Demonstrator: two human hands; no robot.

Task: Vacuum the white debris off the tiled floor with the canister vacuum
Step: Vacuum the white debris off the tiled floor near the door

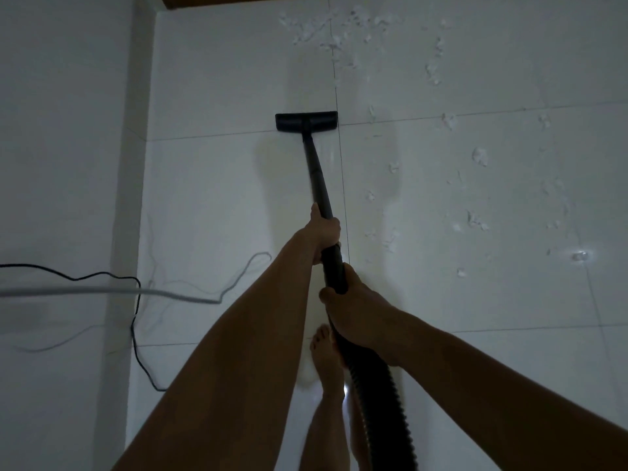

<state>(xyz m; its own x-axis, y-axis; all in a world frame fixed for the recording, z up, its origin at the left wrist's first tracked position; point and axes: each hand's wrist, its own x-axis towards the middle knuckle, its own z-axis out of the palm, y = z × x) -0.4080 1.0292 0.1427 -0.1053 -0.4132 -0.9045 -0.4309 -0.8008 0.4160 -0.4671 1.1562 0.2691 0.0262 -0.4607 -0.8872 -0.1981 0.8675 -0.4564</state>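
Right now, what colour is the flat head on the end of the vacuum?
Black. The vacuum head shows best in the head view, against the white floor.

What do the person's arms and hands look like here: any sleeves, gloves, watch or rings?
The left hand and right hand wear no gloves. Both arms are bare as far up as the frame shows, with no sleeve edge in view. No watch, bracelet or ring shows on either side, though the dim light could hide something small.
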